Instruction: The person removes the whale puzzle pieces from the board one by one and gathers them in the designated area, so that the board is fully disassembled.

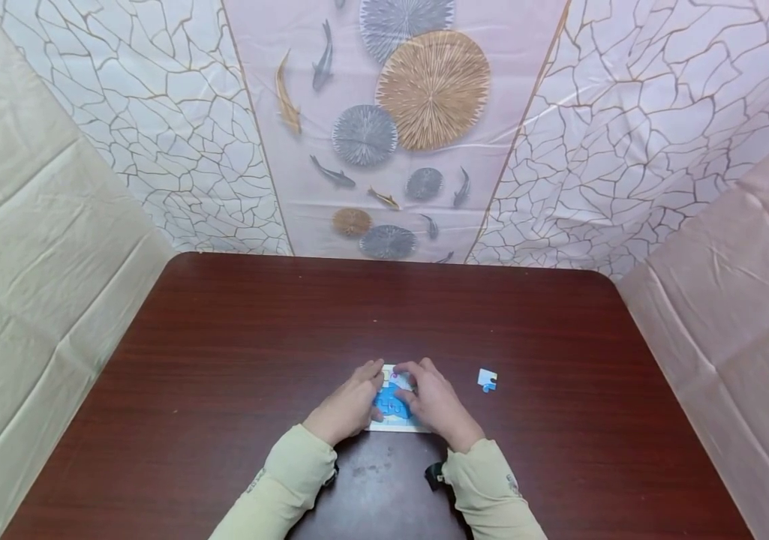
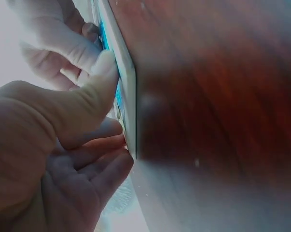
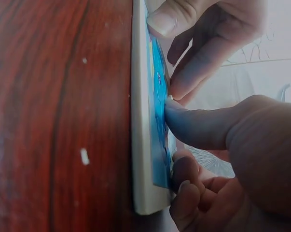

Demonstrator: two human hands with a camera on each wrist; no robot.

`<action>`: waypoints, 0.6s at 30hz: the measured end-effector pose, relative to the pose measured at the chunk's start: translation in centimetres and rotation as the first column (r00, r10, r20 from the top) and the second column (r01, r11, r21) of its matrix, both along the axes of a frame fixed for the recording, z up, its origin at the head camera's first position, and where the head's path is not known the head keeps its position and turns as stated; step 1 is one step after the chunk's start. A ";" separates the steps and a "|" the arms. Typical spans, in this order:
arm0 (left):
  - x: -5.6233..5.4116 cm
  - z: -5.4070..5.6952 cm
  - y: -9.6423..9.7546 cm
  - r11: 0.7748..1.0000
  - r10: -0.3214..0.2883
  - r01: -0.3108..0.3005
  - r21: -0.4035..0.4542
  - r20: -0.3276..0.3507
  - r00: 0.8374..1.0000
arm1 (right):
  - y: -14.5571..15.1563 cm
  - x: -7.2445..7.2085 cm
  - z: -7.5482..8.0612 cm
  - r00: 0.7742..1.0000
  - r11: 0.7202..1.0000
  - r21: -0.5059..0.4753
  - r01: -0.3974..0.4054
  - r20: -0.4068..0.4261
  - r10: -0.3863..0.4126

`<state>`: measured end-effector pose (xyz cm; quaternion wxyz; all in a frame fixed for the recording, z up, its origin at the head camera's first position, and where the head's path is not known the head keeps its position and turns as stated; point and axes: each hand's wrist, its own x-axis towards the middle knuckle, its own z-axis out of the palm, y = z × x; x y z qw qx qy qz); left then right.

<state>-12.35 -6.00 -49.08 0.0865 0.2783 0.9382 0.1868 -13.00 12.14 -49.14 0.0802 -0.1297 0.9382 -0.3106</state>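
A small jigsaw puzzle [image 1: 393, 405] with a blue picture lies on the dark red table in a pale tray whose white edge [image 3: 143, 145] shows in the right wrist view. My left hand [image 1: 350, 401] holds the tray at its left side, thumb on the top near the edge and fingers along the far corner. From the right, my right hand [image 1: 440, 405] reaches over the puzzle, thumb and fingertips touching its face. I cannot tell whether a piece sits between them. A loose puzzle piece [image 1: 488, 379], white and blue, lies to the right of that hand.
The wooden table [image 1: 222, 337] stretches around the puzzle, with tiny pale specks on it. Patterned cloth [image 1: 384, 150] hangs along its far edge, and plain beige cloth [image 1: 728, 315] flanks both sides. Pale sleeves cover my forearms, with dark straps at the wrists.
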 end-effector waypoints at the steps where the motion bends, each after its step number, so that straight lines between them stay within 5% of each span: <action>1: -0.1 0.0 0.0 1.000 0.002 -0.002 0.005 0.018 1.000 | 0.0 0.0 0.0 1.000 1.000 0.003 0.000 0.000 0.000; 4: -0.2 0.0 -0.1 1.000 0.014 -0.014 0.003 0.065 0.998 | -0.1 0.2 0.0 1.000 1.000 0.012 -0.003 -0.008 0.003; 12: 0.1 0.5 -0.1 0.992 0.002 -0.003 -0.127 -0.001 1.000 | -0.3 0.4 0.0 0.995 0.999 0.038 -0.028 -0.095 0.031; 18: 0.1 0.8 0.1 0.985 0.020 -0.015 -0.170 0.024 1.000 | -0.4 0.4 0.2 0.995 0.998 0.056 -0.028 -0.089 0.033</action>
